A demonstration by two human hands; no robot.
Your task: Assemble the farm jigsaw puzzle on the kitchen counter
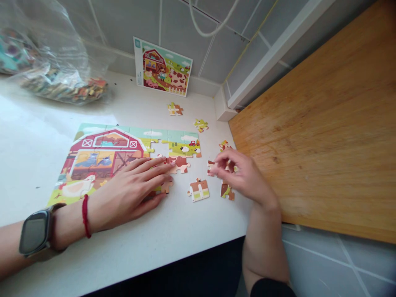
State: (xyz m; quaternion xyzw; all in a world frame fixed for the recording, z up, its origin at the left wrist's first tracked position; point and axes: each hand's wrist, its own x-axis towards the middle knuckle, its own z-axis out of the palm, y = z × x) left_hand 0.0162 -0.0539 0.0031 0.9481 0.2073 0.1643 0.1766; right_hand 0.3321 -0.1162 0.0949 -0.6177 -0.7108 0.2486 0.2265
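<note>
The left hand [133, 189] lies flat, palm down and fingers spread, on the lower right part of a partly assembled cardboard jigsaw puzzle of a red barn and farm animals [102, 154], which rests on the white counter [123, 247]; its grip is wide and holds nothing, only pressing on the puzzle. A dark smartwatch [35, 233] and a red cord bracelet [86, 215] sit on that wrist. The right hand [244, 175] hovers over loose pieces near the counter's right edge, its fingertips [216, 167] narrowed around a small red-brown and white puzzle piece [211, 167], which sits low at the counter surface between the puzzle and the wooden board; whether the piece is lifted off the counter cannot be told. Just beside this hand lie a loose brown, white and green piece [199, 189] and another brown and green piece [227, 192] partly under the palm. Further back two more loose pieces, one orange and white [175, 109] and one yellow-green [201, 125], lie apart. A printed reference card of the farm scene [163, 67] leans against the grey tiled wall, a clear plastic bag of puzzle pieces [58, 78] sits at the far left, and a large wooden board [324, 123] adjoins the counter on the right.
</note>
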